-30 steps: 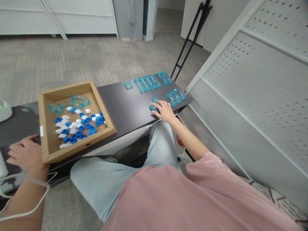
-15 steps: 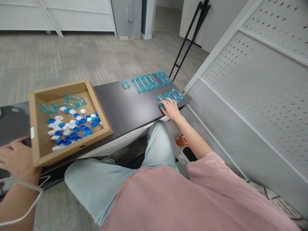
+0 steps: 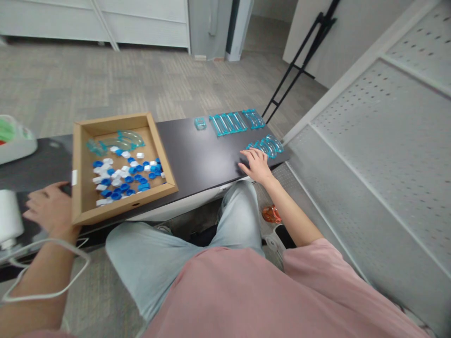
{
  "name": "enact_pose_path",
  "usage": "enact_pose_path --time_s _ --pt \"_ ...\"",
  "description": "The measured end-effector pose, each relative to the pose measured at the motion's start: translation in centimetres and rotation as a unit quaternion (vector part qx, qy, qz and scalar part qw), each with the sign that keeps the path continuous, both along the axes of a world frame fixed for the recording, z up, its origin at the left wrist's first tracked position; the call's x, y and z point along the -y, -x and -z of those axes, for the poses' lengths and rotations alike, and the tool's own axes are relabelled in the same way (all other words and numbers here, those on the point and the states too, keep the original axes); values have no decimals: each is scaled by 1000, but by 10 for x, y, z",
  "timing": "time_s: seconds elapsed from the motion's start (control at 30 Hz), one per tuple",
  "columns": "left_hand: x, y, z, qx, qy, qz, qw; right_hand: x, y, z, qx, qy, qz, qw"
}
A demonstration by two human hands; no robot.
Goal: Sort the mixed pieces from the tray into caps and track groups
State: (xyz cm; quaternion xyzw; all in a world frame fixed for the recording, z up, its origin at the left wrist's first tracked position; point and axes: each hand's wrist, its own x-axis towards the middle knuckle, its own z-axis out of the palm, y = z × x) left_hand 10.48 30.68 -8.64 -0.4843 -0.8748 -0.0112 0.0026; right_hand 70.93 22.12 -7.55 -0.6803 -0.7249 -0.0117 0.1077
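My right hand [image 3: 256, 164] hovers at the near edge of a group of curved clear teal track pieces [image 3: 269, 145], its fingers apart with nothing seen in them. Behind it lie a row of straight clear teal pieces [image 3: 228, 124], a smaller teal group [image 3: 253, 119] and a single small squarish teal piece [image 3: 200, 123]. My left hand [image 3: 49, 206] rests on the dark table beside the cardboard tray [image 3: 81, 173], fingers spread. Inside the tray are curved clear teal pieces [image 3: 130, 139] and many blue and white small blocks [image 3: 125, 173].
The dark table [image 3: 193, 159] runs across in front of my knees. At the left stand a white basket [image 3: 17, 145] and a white device [image 3: 9, 216] with a cable [image 3: 45, 295]. A perforated white panel [image 3: 380, 126] closes off the right. A black metal stand [image 3: 299, 65] rises behind the table.
The camera view has turned left, so the tray and track pieces appear farther right and the basket shows. My right hand has drawn back slightly from the curved pieces, its fingers straighter.
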Motion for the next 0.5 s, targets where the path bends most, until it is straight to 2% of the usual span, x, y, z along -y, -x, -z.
enact_pose_path --time_s 0.03,0.13,0.33,0.4,0.5 --pt "0 0 -2 27 -32 -24 999 -5 13 -2 -7 -6 -23 1000" --pt "2 -2 -6 90 -84 22 992 -27 63 -11 -34 -28 -96 994" --pt "9 -2 -7 86 -84 49 992 -100 197 -39 -91 -9 -279 956" --pt "10 -3 -7 93 -79 55 991 -134 242 -43 -77 10 -310 948" --pt "11 -3 -8 98 -85 57 990 -191 301 -39 -28 27 -293 955"
